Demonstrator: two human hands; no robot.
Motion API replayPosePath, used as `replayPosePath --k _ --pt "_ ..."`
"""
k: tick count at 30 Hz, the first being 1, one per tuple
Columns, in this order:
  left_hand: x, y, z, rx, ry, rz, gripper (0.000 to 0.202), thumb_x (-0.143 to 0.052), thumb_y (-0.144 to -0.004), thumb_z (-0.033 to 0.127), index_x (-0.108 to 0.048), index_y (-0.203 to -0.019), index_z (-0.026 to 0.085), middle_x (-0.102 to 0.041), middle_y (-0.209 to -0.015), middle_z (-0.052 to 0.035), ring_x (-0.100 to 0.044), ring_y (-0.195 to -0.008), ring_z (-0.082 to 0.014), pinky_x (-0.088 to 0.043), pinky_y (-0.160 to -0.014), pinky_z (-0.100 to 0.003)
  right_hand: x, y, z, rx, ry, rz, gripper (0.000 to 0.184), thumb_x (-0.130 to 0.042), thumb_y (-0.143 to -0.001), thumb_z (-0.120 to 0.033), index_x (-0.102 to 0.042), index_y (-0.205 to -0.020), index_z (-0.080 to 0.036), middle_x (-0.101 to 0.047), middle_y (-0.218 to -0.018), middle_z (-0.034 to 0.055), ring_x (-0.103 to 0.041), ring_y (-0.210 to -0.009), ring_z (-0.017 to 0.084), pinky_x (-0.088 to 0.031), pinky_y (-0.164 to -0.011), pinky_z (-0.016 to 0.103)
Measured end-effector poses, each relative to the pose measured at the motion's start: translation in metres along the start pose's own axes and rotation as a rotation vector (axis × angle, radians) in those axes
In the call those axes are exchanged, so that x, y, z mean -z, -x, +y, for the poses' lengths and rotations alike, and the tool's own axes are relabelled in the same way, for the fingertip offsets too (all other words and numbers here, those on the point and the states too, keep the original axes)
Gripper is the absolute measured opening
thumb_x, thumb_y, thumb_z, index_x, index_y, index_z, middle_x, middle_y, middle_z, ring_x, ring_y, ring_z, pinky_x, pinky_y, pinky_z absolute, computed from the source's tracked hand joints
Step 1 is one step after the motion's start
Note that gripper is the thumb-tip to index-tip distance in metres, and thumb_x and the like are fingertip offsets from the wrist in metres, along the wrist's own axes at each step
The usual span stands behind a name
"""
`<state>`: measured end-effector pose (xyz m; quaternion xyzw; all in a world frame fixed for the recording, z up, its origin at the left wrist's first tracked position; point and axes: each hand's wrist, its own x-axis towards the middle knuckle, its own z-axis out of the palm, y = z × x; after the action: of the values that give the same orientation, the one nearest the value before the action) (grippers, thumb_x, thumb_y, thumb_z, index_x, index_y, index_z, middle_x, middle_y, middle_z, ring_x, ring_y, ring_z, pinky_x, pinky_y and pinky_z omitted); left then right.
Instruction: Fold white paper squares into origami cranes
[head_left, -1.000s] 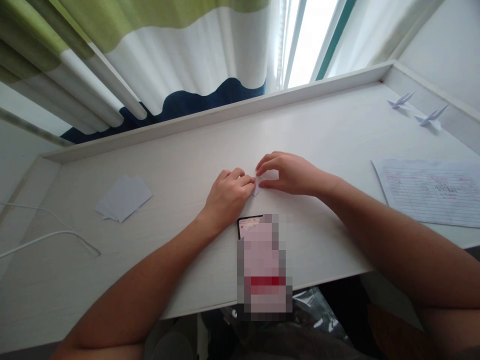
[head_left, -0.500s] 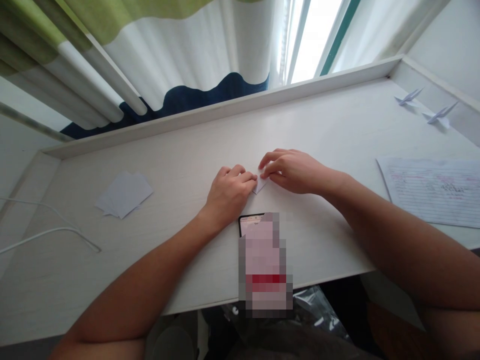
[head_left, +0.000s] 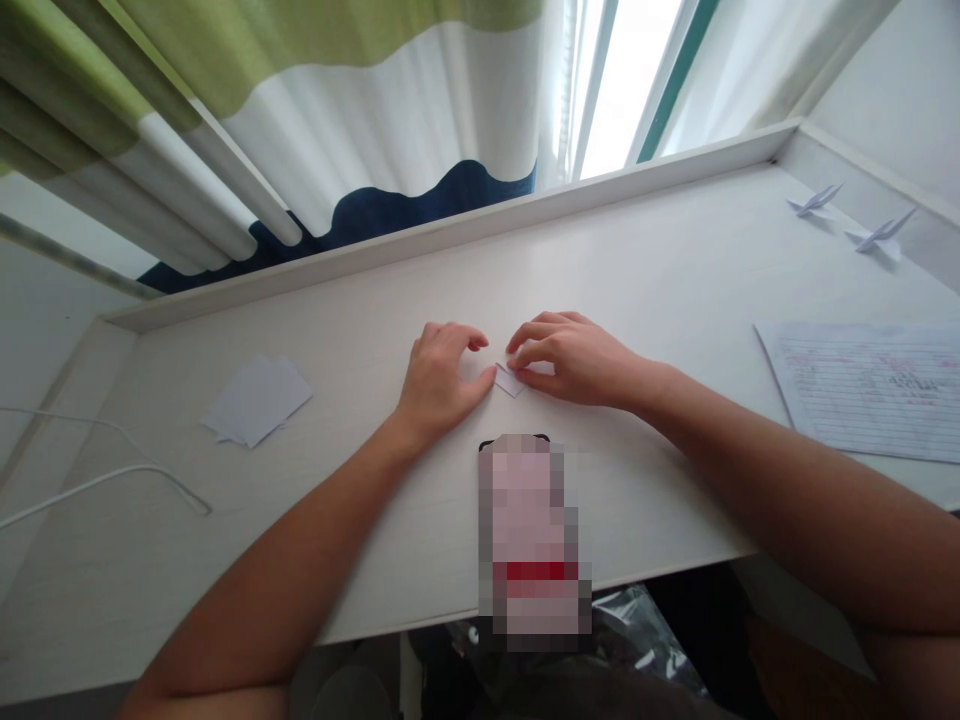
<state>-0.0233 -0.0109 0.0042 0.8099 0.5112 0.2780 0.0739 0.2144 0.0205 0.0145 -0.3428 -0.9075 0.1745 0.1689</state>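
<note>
A small piece of folded white paper [head_left: 511, 382] lies on the white desk, between my two hands. My left hand [head_left: 441, 378] is at its left side with the thumb tip against the paper's edge; the other fingers curve away, leaving a gap to the thumb. From the right, my right hand [head_left: 576, 360] has its thumb and fingertips closed on the paper's right part, covering some of it. The folds under those fingers are hidden.
A phone [head_left: 525, 510], mostly pixelated, lies nearer me. Loose white paper squares [head_left: 259, 400] are at left, beside a white cable [head_left: 154, 470]. Written lined sheets [head_left: 870, 390] lie at right. Behind them stand two folded paper figures, one farther back [head_left: 814, 204], one nearer [head_left: 879, 238].
My left fingers have lifted off the paper and spread from the thumb, uncovering more of it. My right hand has shifted slightly left and toward me. The view has tilted slightly.
</note>
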Motion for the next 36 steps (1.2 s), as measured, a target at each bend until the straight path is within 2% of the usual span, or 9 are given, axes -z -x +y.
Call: replayPosePath --k 2,4,8,14,21,28,36 --pt "0.000 -0.002 -0.005 0.029 0.072 -0.034 0.023 -0.078 -0.092 0.025 -0.076 -0.115 0.026 -0.076 -0.108 -0.0039 -0.060 -0.109 -0.0264 -0.051 -0.103 -0.046 0.000 0.000 0.000 0.000 0.000 0.001 0.021 -0.065 -0.102 -0.027 -0.084 -0.095 -0.029 -0.082 -0.121 0.0048 -0.069 -0.114 0.030 -0.043 -0.104 0.049" --pt "-0.001 -0.004 -0.009 0.016 0.102 -0.055 0.017 -0.077 -0.094 0.027 -0.080 -0.110 0.028 -0.077 -0.109 -0.0036 -0.060 -0.110 -0.0263 -0.050 -0.106 -0.047 0.000 0.001 0.000 -0.004 -0.002 0.004 0.020 -0.065 -0.102 -0.027 -0.084 -0.097 -0.029 -0.082 -0.121 0.0050 -0.068 -0.114 0.030 -0.043 -0.104 0.049" --pt "-0.005 -0.004 -0.011 -0.033 0.097 -0.053 0.007 -0.078 -0.096 0.031 -0.084 -0.094 0.028 -0.079 -0.106 -0.0044 -0.062 -0.108 -0.0265 -0.051 -0.104 -0.049 -0.001 0.001 -0.002 -0.006 0.004 0.005 0.022 -0.064 -0.103 -0.027 -0.085 -0.102 -0.029 -0.081 -0.121 0.0061 -0.068 -0.114 0.031 -0.044 -0.103 0.049" --pt "-0.006 -0.006 -0.012 -0.017 0.119 -0.072 0.011 -0.076 -0.099 0.031 -0.083 -0.093 0.025 -0.081 -0.105 -0.0049 -0.064 -0.108 -0.0258 -0.052 -0.104 -0.049 -0.003 0.001 -0.002 0.007 0.015 0.012 0.023 -0.063 -0.104 -0.028 -0.086 -0.105 -0.030 -0.081 -0.121 0.0065 -0.066 -0.112 0.031 -0.042 -0.107 0.051" --pt "-0.009 -0.010 -0.015 0.109 0.121 -0.107 0.018 -0.072 -0.101 0.035 -0.078 -0.089 0.024 -0.080 -0.110 -0.0057 -0.062 -0.112 -0.0276 -0.049 -0.108 -0.053 -0.004 0.001 -0.006 -0.016 0.040 0.002 0.024 -0.063 -0.105 -0.029 -0.086 -0.110 -0.032 -0.078 -0.124 0.0077 -0.063 -0.115 0.031 -0.040 -0.106 0.050" --pt "-0.004 -0.014 -0.002 0.274 0.050 -0.151 0.012 -0.078 -0.094 0.035 -0.074 -0.100 0.025 -0.073 -0.117 -0.0053 -0.055 -0.121 -0.0316 -0.042 -0.110 -0.052 -0.005 0.002 -0.009 -0.007 0.081 0.009 0.026 -0.060 -0.106 -0.027 -0.086 -0.106 -0.028 -0.079 -0.125 0.0083 -0.064 -0.112 0.031 -0.041 -0.106 0.050" --pt "-0.005 -0.015 0.001 0.318 0.089 -0.151 0.010 -0.080 -0.092 0.032 -0.073 -0.094 0.025 -0.073 -0.118 -0.0041 -0.057 -0.123 -0.0313 -0.040 -0.112 -0.051 -0.009 0.000 0.000 0.007 0.038 0.061 0.021 -0.065 -0.104 -0.030 -0.086 -0.106 -0.029 -0.080 -0.116 0.0075 -0.067 -0.107 0.029 -0.042 -0.107 0.049"
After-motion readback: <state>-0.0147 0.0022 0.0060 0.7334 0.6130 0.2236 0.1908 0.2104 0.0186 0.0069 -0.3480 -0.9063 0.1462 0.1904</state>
